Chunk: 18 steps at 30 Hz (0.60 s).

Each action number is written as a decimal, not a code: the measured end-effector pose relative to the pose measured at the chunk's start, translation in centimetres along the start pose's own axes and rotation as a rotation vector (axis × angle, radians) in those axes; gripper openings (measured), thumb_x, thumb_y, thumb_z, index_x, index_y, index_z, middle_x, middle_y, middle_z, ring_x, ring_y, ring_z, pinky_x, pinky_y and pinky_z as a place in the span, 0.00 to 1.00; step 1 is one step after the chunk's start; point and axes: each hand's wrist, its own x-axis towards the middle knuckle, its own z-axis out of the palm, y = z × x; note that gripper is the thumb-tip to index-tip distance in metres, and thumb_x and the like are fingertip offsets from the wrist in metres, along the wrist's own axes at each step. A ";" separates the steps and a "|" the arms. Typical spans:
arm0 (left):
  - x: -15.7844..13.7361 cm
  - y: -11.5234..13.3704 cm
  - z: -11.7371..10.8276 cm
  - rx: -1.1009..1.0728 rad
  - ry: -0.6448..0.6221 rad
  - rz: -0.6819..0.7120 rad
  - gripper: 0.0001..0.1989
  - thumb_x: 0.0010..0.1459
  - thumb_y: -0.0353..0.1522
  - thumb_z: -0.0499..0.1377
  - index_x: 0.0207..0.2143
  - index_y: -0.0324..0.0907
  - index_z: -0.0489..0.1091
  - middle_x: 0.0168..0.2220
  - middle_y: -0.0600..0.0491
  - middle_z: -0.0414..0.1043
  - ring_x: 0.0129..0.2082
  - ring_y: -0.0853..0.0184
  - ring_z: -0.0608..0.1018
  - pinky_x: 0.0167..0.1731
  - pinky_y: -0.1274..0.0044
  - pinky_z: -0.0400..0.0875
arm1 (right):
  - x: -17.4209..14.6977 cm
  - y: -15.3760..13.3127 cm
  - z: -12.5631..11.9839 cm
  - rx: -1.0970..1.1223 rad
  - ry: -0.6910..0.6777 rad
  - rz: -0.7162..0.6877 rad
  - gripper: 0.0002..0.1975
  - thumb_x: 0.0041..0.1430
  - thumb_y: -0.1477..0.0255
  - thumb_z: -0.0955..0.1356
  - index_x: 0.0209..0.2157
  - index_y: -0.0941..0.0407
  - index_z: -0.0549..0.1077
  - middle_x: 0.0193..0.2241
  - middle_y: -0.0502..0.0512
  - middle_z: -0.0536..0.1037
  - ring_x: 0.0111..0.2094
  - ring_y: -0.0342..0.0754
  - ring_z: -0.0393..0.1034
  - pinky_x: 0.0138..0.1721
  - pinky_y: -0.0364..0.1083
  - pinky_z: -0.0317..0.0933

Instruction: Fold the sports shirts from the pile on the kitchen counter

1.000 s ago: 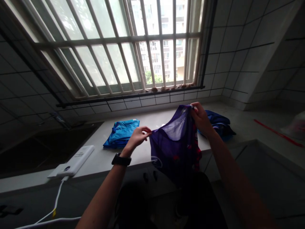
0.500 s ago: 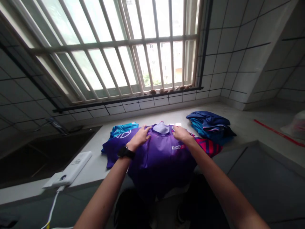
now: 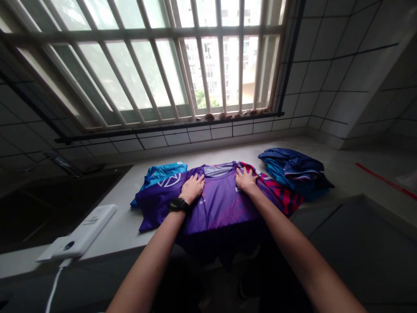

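Note:
A purple jersey (image 3: 218, 204) lies spread over the counter, collar toward the window, its lower part hanging over the front edge. Its sleeve on the right has a red and dark pattern; the left one carries a white round logo. My left hand (image 3: 193, 188), with a black watch on the wrist, rests flat on the jersey left of the collar, fingers spread. On the other side of the collar, my right hand (image 3: 246, 179) presses on the cloth with its fingers apart. Folded blue clothing (image 3: 166, 170) lies partly under the left sleeve.
A pile of folded dark blue clothes (image 3: 293, 169) sits to the right. On the left are a white power strip (image 3: 83, 230) with a cable and a dark sink (image 3: 61, 195) with a faucet. A red strap (image 3: 384, 180) lies far right. Behind stands a barred window (image 3: 156, 78).
Both hands have gone from grasping the jersey near the collar to lying flat on it with fingers spread. The jersey's top now lies flatter on the counter. The view has shifted slightly.

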 end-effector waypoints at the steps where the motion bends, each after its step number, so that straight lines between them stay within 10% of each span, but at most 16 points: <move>1: 0.5 0.1 -0.1 0.007 -0.006 -0.024 0.24 0.70 0.35 0.48 0.63 0.42 0.70 0.62 0.40 0.72 0.63 0.55 0.73 0.63 0.63 0.67 | 0.5 -0.1 0.2 0.007 0.023 0.008 0.30 0.75 0.65 0.50 0.75 0.46 0.49 0.77 0.56 0.43 0.75 0.64 0.38 0.66 0.77 0.43; 18: -1.7 4.7 -2.2 0.106 0.037 -0.190 0.24 0.67 0.35 0.45 0.55 0.35 0.74 0.58 0.35 0.73 0.57 0.51 0.76 0.52 0.65 0.72 | 2.6 0.6 2.0 0.054 0.241 -0.337 0.28 0.71 0.67 0.55 0.68 0.52 0.64 0.73 0.57 0.57 0.73 0.56 0.48 0.71 0.66 0.41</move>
